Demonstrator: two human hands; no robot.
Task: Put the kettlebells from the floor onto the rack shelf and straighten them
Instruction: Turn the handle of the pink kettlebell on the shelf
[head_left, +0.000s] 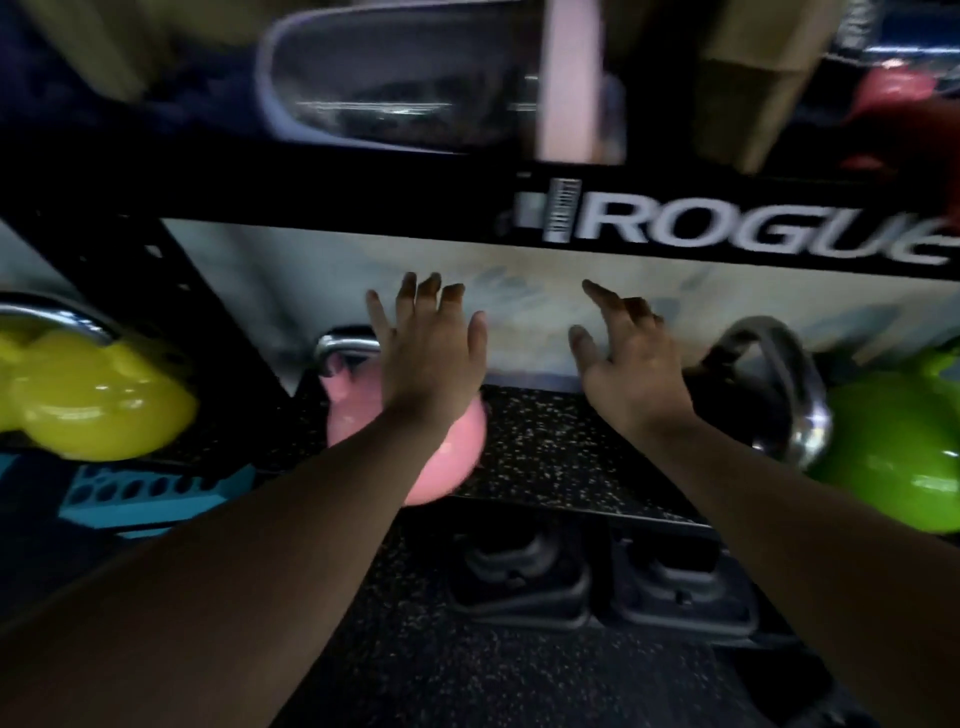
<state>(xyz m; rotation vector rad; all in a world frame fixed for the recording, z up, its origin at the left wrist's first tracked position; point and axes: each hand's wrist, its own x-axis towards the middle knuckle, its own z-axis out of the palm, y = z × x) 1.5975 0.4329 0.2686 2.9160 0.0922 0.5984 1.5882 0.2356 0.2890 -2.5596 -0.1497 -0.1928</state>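
Observation:
A pink kettlebell (447, 457) with a chrome handle sits on the speckled rack shelf (550, 447), left of centre. My left hand (431, 348) hovers over it with fingers spread, covering much of its top; contact is unclear. To the right, my right hand (623, 353) is open above bare shelf, holding nothing. A green kettlebell (893, 457) with a chrome handle stands on the shelf at the right. A yellow kettlebell (98, 410) sits at the far left, beyond the rack upright. The image is motion-blurred.
A black rack beam (363, 197) marked ROGUE crosses just above my hands. Two dark kettlebells (519, 577) sit on the level below the shelf. A teal perforated object (150, 493) lies lower left. A red kettlebell (893, 98) shows upper right.

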